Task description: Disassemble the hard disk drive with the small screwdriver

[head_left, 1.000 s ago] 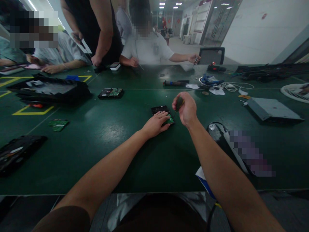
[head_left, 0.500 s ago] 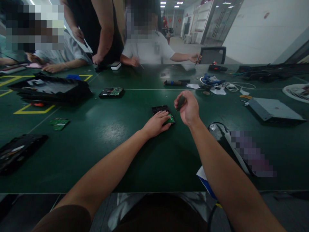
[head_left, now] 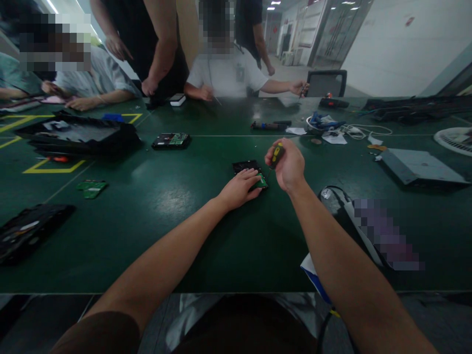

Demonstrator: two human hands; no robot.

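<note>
In the right grip (head_left: 290, 164), a screwdriver (head_left: 278, 155) with a yellow and dark handle is held tight, with the fingers curled round it. Its thin shaft is pointed down, close to the right edge of a black hard drive (head_left: 245, 166). Whether the drive is touched by the tip cannot be told. The left grip (head_left: 240, 188) is laid flat on top of the drive, fingers out and not closed on anything. Past those fingers, part of a green circuit board (head_left: 262, 182) on the drive can be seen. The drive is set on the green tabletop (head_left: 206, 255), just left of the right grip.

Farther off to the left, a loose green board (head_left: 92, 188) and another hard drive (head_left: 171, 141) are seen. To the right, a flat silver box (head_left: 424, 167) is placed near some white cords (head_left: 357, 132). Across the tabletop, one arm is held out by a person in a white shirt (head_left: 228, 73).
</note>
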